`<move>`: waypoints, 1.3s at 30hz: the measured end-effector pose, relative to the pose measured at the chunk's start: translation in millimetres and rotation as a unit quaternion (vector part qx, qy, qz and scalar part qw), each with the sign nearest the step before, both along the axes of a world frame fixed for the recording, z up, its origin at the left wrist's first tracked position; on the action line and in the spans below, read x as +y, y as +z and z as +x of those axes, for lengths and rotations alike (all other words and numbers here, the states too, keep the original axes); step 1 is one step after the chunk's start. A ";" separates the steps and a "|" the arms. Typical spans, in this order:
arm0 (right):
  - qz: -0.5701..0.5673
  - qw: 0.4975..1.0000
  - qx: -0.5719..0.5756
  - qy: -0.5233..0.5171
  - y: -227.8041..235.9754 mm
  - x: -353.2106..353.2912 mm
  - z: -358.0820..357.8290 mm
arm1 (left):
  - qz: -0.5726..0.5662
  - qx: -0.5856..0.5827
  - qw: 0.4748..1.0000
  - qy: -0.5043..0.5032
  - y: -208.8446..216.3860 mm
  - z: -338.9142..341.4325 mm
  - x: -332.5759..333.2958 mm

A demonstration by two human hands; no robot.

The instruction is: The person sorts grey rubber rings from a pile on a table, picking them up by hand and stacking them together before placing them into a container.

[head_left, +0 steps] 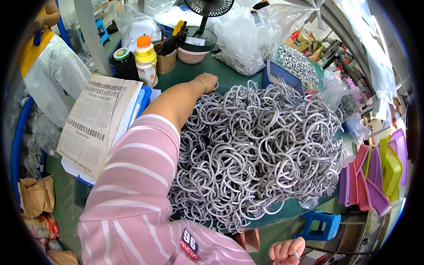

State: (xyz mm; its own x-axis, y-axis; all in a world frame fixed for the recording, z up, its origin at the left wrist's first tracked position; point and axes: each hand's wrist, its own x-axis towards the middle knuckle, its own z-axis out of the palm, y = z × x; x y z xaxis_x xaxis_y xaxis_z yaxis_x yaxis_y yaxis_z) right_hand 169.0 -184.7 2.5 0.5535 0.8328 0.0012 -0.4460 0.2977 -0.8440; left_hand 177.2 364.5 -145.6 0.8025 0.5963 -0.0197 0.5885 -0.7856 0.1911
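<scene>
A big heap of grey, curved metal rings (265, 145) covers most of the green table (282, 212). My left arm, in a pink and white striped sleeve, reaches across the left side of the heap. At its far left edge is my left hand (207, 82), fingers curled in; what they hold, if anything, is hidden. Low in the view, in front of the table's near edge, my right hand (287, 251) is closed with its fingers bunched. A small grey bit shows at those fingers, too small to name.
A newspaper (97, 119) lies on a blue folder at the left. Behind stand an orange-capped bottle (146, 62), a dark jar (126, 66) and a fan (208, 8). A blue bin (285, 76) borders the heap. Colourful trays (375, 172) and a blue stool (321, 224) are right. Another person stands far left.
</scene>
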 end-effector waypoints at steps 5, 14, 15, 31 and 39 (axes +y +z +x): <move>0.010 0.996 -0.079 0.049 -2.8 20.1 3.2 | 0.029 0.131 0.991 0.002 49.6 -19.8 -18.2; 0.023 0.896 -0.435 0.082 -5.0 82.8 5.5 | 0.194 -0.089 0.975 -0.064 150.7 -99.4 -84.1; 0.033 0.876 -0.480 0.044 -7.1 92.0 0.2 | 0.237 -0.131 0.954 -0.126 162.2 -108.6 -109.2; 0.052 0.767 -0.635 -0.076 -23.3 129.6 -36.9 | 0.034 -0.341 0.915 -0.213 163.4 -193.6 -307.9; 0.095 0.787 -0.607 0.057 -31.9 145.8 -40.1 | 0.072 -0.311 0.947 0.031 78.6 -212.6 -323.3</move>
State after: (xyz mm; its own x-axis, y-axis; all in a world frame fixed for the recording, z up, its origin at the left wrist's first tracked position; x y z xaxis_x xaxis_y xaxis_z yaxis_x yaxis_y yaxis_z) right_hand 128.9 -38.8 -29.3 -0.0294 0.7975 0.6026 0.6209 0.4870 -0.6142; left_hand -35.3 41.2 -66.9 0.5958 0.6026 0.5308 0.4422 -0.7980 0.4095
